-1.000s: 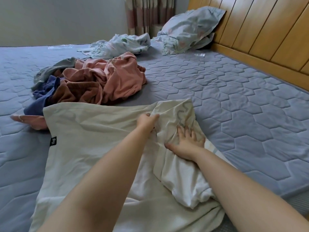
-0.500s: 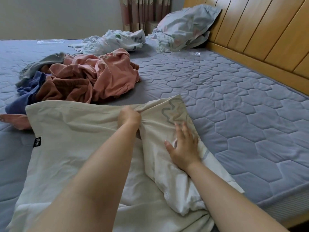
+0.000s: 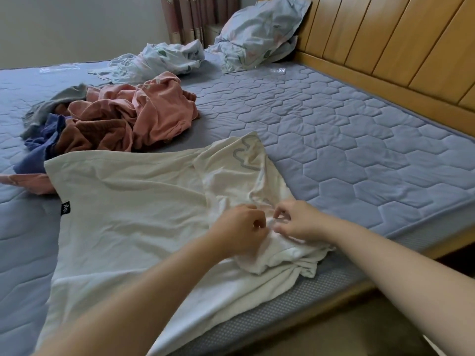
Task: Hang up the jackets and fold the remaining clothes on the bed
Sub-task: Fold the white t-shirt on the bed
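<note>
Both hands have drawn back toward the mattress's [image 3: 359,150] near edge | left hand [image 3: 240,227] and right hand [image 3: 295,222] pinch bunched cloth of the cream shirt [image 3: 128,214], apparently freeing a sleeve for folding | shirt lies spread at the near edge, unfolded pile [image 3: 115,124] behind it

Cream shirt's [image 3: 128,214] black tag [image 3: 65,208] lettering is illegible.

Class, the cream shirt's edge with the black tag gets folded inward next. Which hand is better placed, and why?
Left, probably. The left hand lies nearer the black tag on the cream shirt; the right hand would have to reach across the left.
</note>
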